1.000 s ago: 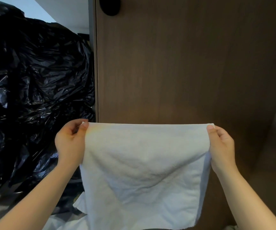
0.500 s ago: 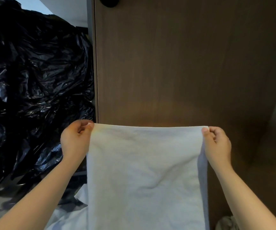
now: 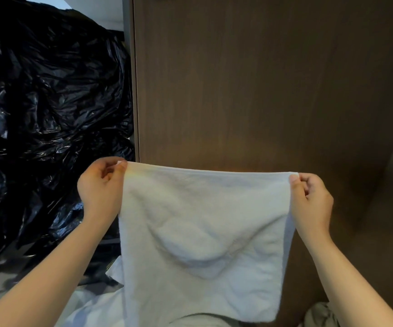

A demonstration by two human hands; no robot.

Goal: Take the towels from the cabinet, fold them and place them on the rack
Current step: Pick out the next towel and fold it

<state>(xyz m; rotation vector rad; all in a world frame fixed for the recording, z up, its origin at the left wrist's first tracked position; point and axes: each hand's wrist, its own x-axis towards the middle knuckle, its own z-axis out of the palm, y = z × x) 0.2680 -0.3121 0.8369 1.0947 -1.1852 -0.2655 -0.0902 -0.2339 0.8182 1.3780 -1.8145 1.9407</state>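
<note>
Spread wider, left hand (image 3: 101, 192) and right hand (image 3: 313, 204) pinch top corners of down-hanging towel (image 3: 202, 232).

Holds a white towel (image 3: 202, 232) spread at frame centre, left hand (image 3: 101, 187) and right hand (image 3: 313, 204) pinching its top corners, before a brown wooden panel (image 3: 261, 79); crinkled black plastic (image 3: 49, 114) at upper left.

- One head-worn camera faces forward and down, close to a white towel (image 3: 202, 232) at 6 o'clock.
- A brown wooden panel (image 3: 261, 90) fills 12 o'clock; black plastic bags (image 3: 49, 102) are at 10 o'clock.
</note>
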